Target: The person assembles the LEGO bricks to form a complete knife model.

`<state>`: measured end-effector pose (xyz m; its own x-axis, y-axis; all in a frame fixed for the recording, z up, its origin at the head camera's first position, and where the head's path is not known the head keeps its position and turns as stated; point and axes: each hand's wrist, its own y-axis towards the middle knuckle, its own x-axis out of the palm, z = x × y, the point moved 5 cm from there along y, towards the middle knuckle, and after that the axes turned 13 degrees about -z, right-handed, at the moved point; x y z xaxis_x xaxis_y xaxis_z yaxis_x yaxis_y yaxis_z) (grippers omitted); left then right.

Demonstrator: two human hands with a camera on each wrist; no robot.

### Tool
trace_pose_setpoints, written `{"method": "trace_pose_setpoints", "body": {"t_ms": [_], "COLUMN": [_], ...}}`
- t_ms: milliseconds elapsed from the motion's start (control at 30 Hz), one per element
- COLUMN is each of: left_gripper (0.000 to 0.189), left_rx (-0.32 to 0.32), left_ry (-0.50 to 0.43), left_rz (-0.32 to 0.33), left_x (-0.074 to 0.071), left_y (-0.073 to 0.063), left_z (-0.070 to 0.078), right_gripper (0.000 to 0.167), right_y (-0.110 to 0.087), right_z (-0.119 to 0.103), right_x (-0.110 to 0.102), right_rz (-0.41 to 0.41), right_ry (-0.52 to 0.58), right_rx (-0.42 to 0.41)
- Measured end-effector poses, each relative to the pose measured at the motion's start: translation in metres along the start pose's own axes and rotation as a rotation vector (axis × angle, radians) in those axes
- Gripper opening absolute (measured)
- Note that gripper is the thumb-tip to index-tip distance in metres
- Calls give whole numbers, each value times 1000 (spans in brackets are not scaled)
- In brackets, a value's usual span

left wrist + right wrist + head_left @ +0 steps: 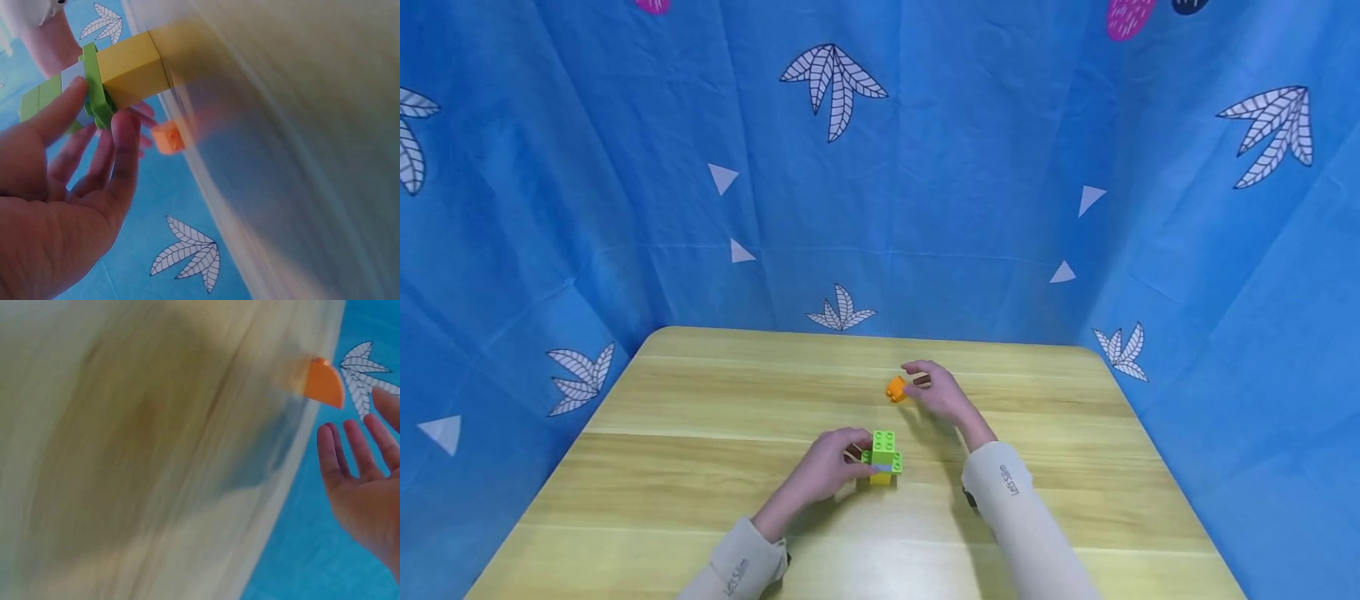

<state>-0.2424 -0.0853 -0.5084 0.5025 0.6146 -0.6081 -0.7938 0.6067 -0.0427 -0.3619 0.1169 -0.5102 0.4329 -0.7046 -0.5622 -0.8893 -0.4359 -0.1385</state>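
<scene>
My left hand (827,465) grips a stack of toy building bricks (883,442) upright over the middle of the table. In the left wrist view the stack has a yellow brick (134,69) at its bottom, then a wider green plate (97,84), a light blue layer and light green bricks. Thumb and fingers pinch it around the plate and blue layer. Farther back on the table lies an orange brick (896,389) with one rounded side, seen in the right wrist view. Beside it hovers my right hand (942,397), fingers spread and loosely bent, apart from the orange brick (324,384).
The light wooden table (715,400) reaches back to a blue curtain (970,167) with white leaf prints, which also hangs along both sides. Pale sleeves (1015,492) cover both forearms.
</scene>
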Motion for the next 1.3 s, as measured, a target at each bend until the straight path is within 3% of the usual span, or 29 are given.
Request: {"method": "trace_pose_setpoints", "body": {"t_ms": [267, 767, 1300], "left_gripper": [21, 19, 22], "left_rx": [-4, -15, -12], "left_ry": [6, -3, -19], "left_rz": [-8, -10, -7], "left_x": [2, 2, 0], "left_y": [2, 3, 2], "left_z": [-1, 1, 2], "right_gripper": [48, 30, 35], "right_y": [11, 7, -7], "right_z": [4, 6, -1], "right_x": [14, 12, 8], "right_rz": [-91, -29, -18], "right_ry": [-41, -80, -50], "right_rx": [8, 86, 63]}}
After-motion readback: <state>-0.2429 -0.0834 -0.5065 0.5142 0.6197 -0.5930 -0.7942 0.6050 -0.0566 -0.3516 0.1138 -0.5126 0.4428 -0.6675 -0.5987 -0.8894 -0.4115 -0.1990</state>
